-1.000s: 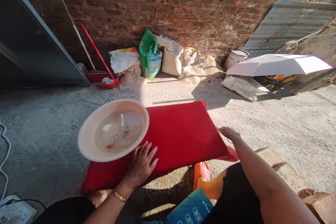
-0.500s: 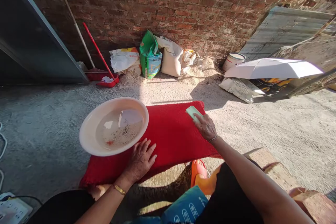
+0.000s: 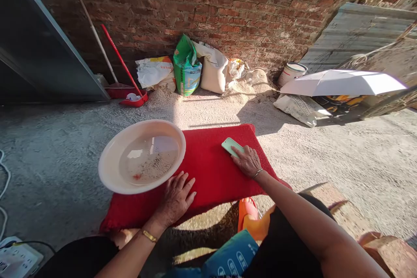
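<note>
A pale bowl (image 3: 110, 163) on the red cloth (image 3: 208, 160) holds water (image 3: 135, 154), little bits and something red (image 3: 137, 177). The left hand (image 3: 176, 200) lies flat nearby, fingers spread, holding nothing. The right hand's (image 3: 248, 161) fingers touch a green phone (image 3: 229, 143) over the cloth; how tightly they hold it cannot be told.

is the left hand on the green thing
No, the right hand is on the green thing; the left hand lies on the red cover.

Under my right hand (image 3: 248, 161) the flat piece (image 3: 230, 144) is pale mint green, on my plain deep-red cloth (image 3: 215, 178); my basin (image 3: 109, 167) is creamy pinkish white, my bracelets gold (image 3: 150, 236) and silver (image 3: 257, 173), my sandal (image 3: 241, 213) coral red, the bag (image 3: 228, 249) teal with white print
</note>
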Demonstrator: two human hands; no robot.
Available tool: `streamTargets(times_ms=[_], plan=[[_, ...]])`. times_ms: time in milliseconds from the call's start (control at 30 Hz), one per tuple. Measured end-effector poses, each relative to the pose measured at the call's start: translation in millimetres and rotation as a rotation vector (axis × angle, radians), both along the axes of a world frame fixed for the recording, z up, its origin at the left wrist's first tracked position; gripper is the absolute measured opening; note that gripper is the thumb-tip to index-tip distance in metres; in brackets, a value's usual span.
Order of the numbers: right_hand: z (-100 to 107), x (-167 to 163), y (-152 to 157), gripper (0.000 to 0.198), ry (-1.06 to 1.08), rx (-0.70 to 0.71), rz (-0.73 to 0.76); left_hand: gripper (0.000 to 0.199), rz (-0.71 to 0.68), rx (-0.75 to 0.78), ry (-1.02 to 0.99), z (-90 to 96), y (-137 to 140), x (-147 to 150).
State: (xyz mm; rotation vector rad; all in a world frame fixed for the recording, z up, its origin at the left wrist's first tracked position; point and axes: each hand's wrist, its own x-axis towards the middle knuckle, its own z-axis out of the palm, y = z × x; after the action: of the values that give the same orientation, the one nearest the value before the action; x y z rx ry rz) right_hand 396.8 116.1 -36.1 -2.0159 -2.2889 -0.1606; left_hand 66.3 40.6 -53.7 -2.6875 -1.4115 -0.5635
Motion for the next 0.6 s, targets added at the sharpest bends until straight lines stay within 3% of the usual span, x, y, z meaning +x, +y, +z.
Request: streamTargets(times_ms=[233, 400, 500, 600], plan=[[-3.2, 78.3, -6.9, 0.055, 0.096, -0.001, -0.425, 0.035, -0.009, 0.018, -0.013, -1.6, 0.9, -0.7], [10.7, 113.0, -2.7, 0.062, 0.295, -0.145, -0.756, 0.036, -0.005, 0.011, -0.007, -1.6, 0.5, -0.3], [23.3, 99.4, 11.7, 0.065, 0.345, -0.141, -0.756, 0.035, 0.006, 0.008, -0.004, -0.6, -0.5, 0.5], [31.2, 53.7, 24.7, 0.063, 0.278, -0.055, -0.527, 0.035, 0.008, 0.010, -0.003, -0.5, -1.0, 0.5]])
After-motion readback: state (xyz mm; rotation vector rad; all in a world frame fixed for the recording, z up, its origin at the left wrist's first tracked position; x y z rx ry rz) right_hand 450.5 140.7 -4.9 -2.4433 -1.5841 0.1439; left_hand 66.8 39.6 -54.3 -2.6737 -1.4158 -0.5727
